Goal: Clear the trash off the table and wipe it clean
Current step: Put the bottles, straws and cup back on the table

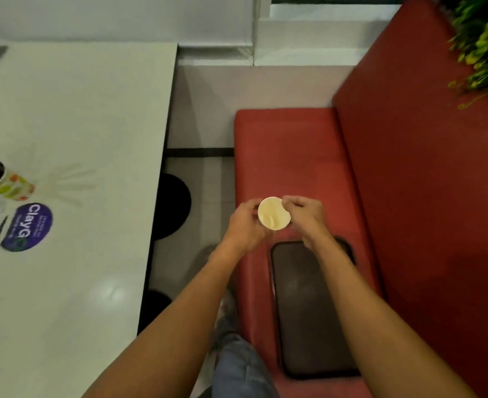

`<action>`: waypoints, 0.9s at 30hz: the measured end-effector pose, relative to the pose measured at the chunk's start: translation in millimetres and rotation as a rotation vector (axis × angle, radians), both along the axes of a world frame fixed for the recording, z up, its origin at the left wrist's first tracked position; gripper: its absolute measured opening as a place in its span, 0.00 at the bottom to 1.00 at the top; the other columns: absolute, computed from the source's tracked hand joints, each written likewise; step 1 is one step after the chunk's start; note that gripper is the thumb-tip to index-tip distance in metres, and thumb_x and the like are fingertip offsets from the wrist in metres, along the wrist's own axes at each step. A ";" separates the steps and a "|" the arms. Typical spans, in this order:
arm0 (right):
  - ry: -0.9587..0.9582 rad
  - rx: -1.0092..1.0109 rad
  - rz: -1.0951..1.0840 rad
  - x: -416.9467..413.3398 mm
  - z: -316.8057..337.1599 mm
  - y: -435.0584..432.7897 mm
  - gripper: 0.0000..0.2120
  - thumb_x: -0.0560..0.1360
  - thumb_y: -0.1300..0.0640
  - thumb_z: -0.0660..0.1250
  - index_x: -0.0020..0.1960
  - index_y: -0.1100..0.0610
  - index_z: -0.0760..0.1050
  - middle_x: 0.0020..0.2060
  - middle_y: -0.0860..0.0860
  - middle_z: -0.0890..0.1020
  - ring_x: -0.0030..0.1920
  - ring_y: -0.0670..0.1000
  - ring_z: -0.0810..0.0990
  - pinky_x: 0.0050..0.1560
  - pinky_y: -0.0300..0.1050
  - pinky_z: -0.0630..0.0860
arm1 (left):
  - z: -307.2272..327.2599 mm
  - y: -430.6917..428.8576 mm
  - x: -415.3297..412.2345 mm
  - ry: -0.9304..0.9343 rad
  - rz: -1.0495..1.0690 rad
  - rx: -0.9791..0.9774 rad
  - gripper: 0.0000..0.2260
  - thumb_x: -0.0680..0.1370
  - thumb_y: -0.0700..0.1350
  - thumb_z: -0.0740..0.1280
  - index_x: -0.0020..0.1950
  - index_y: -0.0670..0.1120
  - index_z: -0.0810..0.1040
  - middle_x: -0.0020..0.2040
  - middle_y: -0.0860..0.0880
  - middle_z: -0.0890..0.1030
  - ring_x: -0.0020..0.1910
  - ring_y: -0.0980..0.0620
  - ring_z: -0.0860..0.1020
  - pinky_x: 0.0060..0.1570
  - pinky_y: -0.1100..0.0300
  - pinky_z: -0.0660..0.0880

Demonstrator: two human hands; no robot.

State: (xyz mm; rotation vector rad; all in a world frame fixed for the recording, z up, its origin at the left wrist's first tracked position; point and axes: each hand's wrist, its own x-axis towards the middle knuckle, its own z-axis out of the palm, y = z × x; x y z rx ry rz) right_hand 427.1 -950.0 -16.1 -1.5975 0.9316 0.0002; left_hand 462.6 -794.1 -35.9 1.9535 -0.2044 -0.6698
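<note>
Both hands meet just right of the frame's centre, closed together on one small paper cup [273,214]. My left hand [244,225] curls its fingers round the cup's left side. My right hand [304,215] pinches the rim on the right, where the edge looks pressed inward. The cup's mouth faces the camera, pale cream inside, with a faint mark at the bottom; I cannot tell whether that is liquid.

The cup is held in the air over a red bench seat [294,156], just above the far end of a dark tray [308,311] lying on that seat in the lower centre right.

The white table [79,110] fills the left of the frame, well apart from the cup. At its left edge stands a printed cup [11,186], with a round purple sticker [27,226] just below it.

I judge the paper cup to be very light, thin-walled and easy to crush. The rolled rim is its stiffest part, so a gentle pinch there or a loose wrap round the upper wall suits it best. I would keep it upright in case dregs remain.
</note>
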 end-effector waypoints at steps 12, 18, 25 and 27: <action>-0.249 0.057 0.201 58.9 83.8 156.5 0.09 0.80 0.63 0.72 0.58 0.56 0.86 0.52 0.51 0.87 0.49 0.49 0.84 0.39 0.36 0.79 | 98.4 167.1 14.4 -0.314 0.333 -0.047 0.35 0.69 0.52 0.83 0.72 0.58 0.72 0.67 0.56 0.75 0.60 0.58 0.76 0.56 0.64 0.75; -0.284 0.162 0.316 75.3 100.3 223.6 0.11 0.83 0.61 0.68 0.59 0.50 0.85 0.57 0.49 0.86 0.56 0.50 0.83 0.45 0.41 0.78 | 118.5 229.1 11.1 -0.301 0.477 -0.077 0.35 0.71 0.54 0.82 0.74 0.55 0.70 0.71 0.54 0.73 0.61 0.57 0.76 0.50 0.72 0.72; -0.162 0.282 0.387 103.5 100.4 284.0 0.12 0.85 0.52 0.65 0.64 0.55 0.81 0.58 0.52 0.84 0.59 0.56 0.83 0.50 0.52 0.82 | 122.0 276.5 21.5 -0.244 0.634 -0.135 0.34 0.72 0.54 0.81 0.74 0.56 0.70 0.72 0.54 0.73 0.66 0.53 0.76 0.54 0.67 0.75; -0.132 0.287 0.424 112.4 98.5 298.0 0.12 0.85 0.53 0.63 0.63 0.56 0.80 0.58 0.53 0.83 0.60 0.57 0.82 0.53 0.54 0.83 | 120.5 288.3 26.4 -0.212 0.668 -0.143 0.34 0.72 0.53 0.81 0.75 0.56 0.70 0.73 0.53 0.73 0.67 0.53 0.75 0.57 0.64 0.76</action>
